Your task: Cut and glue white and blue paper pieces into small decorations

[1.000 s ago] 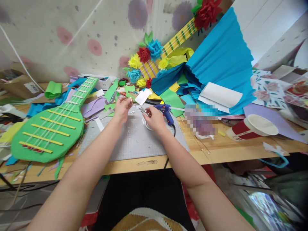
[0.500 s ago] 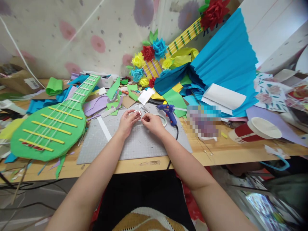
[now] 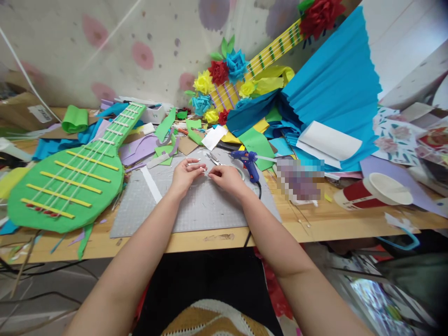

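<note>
My left hand (image 3: 185, 176) and my right hand (image 3: 226, 177) meet over the grey cutting mat (image 3: 196, 205), fingertips almost touching. Both pinch a small white strip (image 3: 194, 164), held just above the mat. Small scissors (image 3: 214, 160) lie on the mat just beyond my right hand. A roll of clear tape (image 3: 239, 171) sits beside that hand. A blue glue gun (image 3: 248, 161) lies to the right of the tape, its black cord running off the table edge.
A green foam guitar (image 3: 70, 182) lies at the left. A blue pleated paper fan (image 3: 325, 93), paper flowers (image 3: 219, 77) and a yellow guitar lean against the back wall. A red paper cup (image 3: 371, 193) lies on its side at the right. Foam scraps litter the wooden table (image 3: 315, 217).
My left hand came down from farther back on the mat and my right hand left the scissors. Both hands now meet on the white strip near the mat's middle.
</note>
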The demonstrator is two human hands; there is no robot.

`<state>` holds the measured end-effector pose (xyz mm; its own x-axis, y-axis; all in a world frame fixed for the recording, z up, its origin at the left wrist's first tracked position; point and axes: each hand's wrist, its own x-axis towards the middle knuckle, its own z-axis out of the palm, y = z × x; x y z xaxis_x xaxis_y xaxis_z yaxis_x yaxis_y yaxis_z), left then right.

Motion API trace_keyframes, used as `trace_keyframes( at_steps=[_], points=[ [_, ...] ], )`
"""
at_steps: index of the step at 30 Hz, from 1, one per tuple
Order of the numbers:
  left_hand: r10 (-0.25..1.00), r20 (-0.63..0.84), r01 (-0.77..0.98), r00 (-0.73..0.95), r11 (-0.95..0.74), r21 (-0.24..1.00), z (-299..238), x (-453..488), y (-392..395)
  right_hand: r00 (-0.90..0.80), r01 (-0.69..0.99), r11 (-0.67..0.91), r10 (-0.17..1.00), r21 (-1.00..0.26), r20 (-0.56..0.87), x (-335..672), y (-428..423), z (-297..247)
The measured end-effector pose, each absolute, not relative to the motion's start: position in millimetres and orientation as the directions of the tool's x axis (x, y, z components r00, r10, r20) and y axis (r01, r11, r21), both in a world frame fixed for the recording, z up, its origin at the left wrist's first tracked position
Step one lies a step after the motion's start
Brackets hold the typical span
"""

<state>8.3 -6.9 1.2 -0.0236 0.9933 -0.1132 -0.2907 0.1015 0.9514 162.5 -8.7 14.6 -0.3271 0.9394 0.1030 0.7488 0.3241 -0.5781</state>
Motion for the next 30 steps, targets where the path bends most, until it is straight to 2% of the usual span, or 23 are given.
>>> trace_keyframes(
  at_steps=[15, 24, 26, 28, 30],
  points=[
    [0.993, -0.116, -0.219, -0.029, 0.107, 0.97, 1, 4, -9, -0.388, 0.753, 0.358, 0.919, -0.552, 0.067, 168, -7, 16],
    [0.993, -0.117, -0.293, -0.025, 0.105, 0.95, -1, 8, -8, -0.367, 0.722, 0.341, 0.926, -0.602, 0.083, 164, -8, 14],
    [0.995, -0.058, -0.256, -0.085, 0.034, 0.966, 3, -4, -2, -0.333, 0.694, 0.331, 0.935, -0.639, 0.124, 165, -6, 14],
    [0.972, 0.067, -0.186, -0.226, -0.11, 0.976, 11, -23, 6, -0.281, 0.676, 0.314, 0.946, -0.666, 0.161, 165, -5, 13],
    [0.929, 0.191, -0.036, -0.317, -0.213, 0.976, 22, -43, 14, -0.247, 0.675, 0.306, 0.951, -0.671, 0.185, 166, -3, 13]
  ],
)
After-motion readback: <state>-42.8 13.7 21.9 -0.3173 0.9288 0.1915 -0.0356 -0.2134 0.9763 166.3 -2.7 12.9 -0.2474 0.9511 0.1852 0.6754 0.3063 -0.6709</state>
